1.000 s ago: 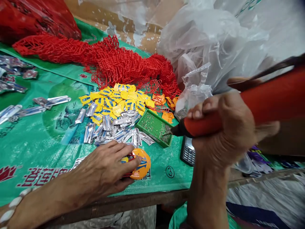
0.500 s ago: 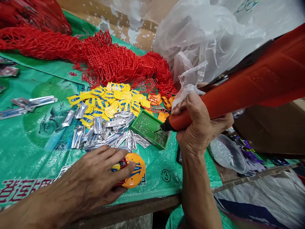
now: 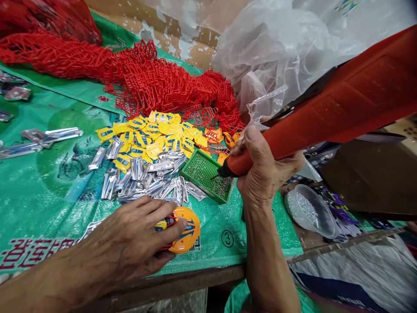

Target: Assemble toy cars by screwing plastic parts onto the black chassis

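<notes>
My left hand [image 3: 130, 243] lies over an orange and yellow toy piece [image 3: 184, 226] near the table's front edge, fingers curled round it and pressing it to the green sheet. My right hand [image 3: 265, 171] is wrapped round the front of a long red electric screwdriver [image 3: 325, 111]. The tool's dark tip [image 3: 216, 175] points down into a small green tray [image 3: 203, 167] with tiny screws in its near corner.
Yellow and blue plastic parts [image 3: 153, 134] and silver metal pieces [image 3: 146, 180] are heaped behind my left hand. Red plastic frames [image 3: 156, 82] stretch across the back. Clear plastic bags [image 3: 286, 48] rise at right, and a clear cup of screws [image 3: 309, 211] stands by the table edge.
The screwdriver's tip has dropped from the tray's right edge down into the green tray, and its body now tilts up more steeply. My left hand has stayed on the orange piece.
</notes>
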A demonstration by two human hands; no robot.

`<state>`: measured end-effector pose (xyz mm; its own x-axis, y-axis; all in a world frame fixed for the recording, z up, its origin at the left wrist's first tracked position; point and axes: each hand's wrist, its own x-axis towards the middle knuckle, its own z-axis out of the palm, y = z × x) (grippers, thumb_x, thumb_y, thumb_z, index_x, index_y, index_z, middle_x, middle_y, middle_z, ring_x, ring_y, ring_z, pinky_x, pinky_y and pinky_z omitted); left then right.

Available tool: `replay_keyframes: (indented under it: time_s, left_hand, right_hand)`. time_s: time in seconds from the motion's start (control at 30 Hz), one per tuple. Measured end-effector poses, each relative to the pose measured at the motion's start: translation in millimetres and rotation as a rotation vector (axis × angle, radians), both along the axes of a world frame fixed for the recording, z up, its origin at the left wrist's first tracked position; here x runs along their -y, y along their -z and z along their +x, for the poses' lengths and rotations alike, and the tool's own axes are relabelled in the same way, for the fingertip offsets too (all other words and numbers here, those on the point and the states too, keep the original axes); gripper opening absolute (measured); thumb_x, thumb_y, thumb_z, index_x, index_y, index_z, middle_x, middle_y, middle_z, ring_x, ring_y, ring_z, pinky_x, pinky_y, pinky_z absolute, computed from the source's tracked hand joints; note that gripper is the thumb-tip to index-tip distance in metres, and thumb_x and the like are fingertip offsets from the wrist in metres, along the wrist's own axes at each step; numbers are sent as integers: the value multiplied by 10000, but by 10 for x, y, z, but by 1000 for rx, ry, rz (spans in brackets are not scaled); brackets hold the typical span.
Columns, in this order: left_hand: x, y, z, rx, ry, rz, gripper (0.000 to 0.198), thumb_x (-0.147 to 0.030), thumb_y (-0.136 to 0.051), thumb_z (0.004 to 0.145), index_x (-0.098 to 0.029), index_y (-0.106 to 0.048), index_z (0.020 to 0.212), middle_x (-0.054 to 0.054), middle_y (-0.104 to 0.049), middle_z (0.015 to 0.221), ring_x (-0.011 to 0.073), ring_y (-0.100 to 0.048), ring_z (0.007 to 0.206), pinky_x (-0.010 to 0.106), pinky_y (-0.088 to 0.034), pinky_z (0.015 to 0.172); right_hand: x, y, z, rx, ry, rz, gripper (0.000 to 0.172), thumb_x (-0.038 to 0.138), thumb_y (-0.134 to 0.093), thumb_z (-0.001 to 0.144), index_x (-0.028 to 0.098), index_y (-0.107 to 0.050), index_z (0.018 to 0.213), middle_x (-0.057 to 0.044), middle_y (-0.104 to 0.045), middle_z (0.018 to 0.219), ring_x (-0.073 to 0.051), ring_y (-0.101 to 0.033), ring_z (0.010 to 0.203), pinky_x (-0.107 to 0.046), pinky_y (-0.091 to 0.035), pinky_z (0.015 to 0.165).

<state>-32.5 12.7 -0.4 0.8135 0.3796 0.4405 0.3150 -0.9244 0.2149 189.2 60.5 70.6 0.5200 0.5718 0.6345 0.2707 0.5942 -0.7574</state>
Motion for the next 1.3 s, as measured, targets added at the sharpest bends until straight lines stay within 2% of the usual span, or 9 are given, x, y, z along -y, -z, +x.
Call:
replay_keyframes:
  time_s: [0.1, 0.23, 0.4, 0.6, 0.73, 0.87, 1.0, 1.3]
  left_hand:
    - [6, -11, -3, -3, -9, 12, 345, -208, -562, 836, -259, -549, 1176, 66, -655, 1111, 267, -632, 919, 388, -481, 762]
    - [-7, -71, -7, -14, -4, 22, 334, -204, -577, 831, -249, -550, 1160, 67, -667, 1089, 263, -642, 900, 387, -490, 756]
    - [-31, -99, -5, -32, 26, 25, 329, -181, -575, 830, -240, -544, 1152, 68, -677, 1034, 262, -659, 842, 381, -501, 692]
    - [-19, -15, -16, -32, 11, 9, 344, -189, -612, 815, -241, -548, 1149, 83, -683, 1091, 275, -674, 883, 426, -527, 771]
    - [-15, -3, -22, -24, 5, 19, 289, -195, -603, 825, -242, -571, 1108, 80, -685, 1087, 276, -677, 885, 410, -524, 755]
    - [-19, -23, -14, -39, -9, 24, 303, -186, -584, 832, -238, -579, 1130, 88, -676, 1108, 269, -675, 894, 391, -520, 744]
    - [-25, -52, 0, -13, 19, 47, 306, -170, -572, 809, -229, -564, 1109, 87, -689, 1044, 273, -677, 851, 382, -523, 692]
    - [-43, -102, -8, -14, 40, 32, 342, -189, -593, 819, -227, -541, 1156, 88, -698, 1052, 278, -691, 872, 392, -546, 694]
  right_hand:
    - [0, 10, -9, 2, 23, -21, 275, 352, -844, 708, 233, -600, 752, 50, -590, 600, -143, -522, 439, -322, -428, 423]
    - [-1, 39, 14, 51, 67, -65, 280, 368, -838, 717, 252, -584, 728, 55, -595, 631, -154, -536, 466, -367, -489, 484]
    - [-32, 68, 26, 35, 78, -34, 303, 380, -841, 697, 226, -581, 721, 69, -605, 662, -133, -554, 453, -326, -481, 456]
    - [-10, -77, -14, 2, 61, -24, 330, 399, -847, 691, 226, -569, 734, 76, -596, 590, -138, -547, 427, -314, -486, 451]
    - [-13, -155, 17, 4, 60, 20, 330, 387, -853, 686, 234, -569, 758, 63, -601, 598, -147, -561, 467, -324, -510, 474]
    - [-67, -74, 106, 27, 76, 10, 316, 360, -825, 726, 226, -554, 819, 70, -582, 613, -136, -556, 464, -330, -523, 491]
    - [-105, 30, 186, 22, 115, -3, 324, 383, -822, 724, 233, -558, 836, 66, -575, 649, -133, -555, 474, -323, -508, 480]
    - [-67, 43, 206, 28, 119, -29, 324, 390, -831, 713, 231, -571, 823, 67, -577, 635, -147, -569, 493, -329, -503, 492]
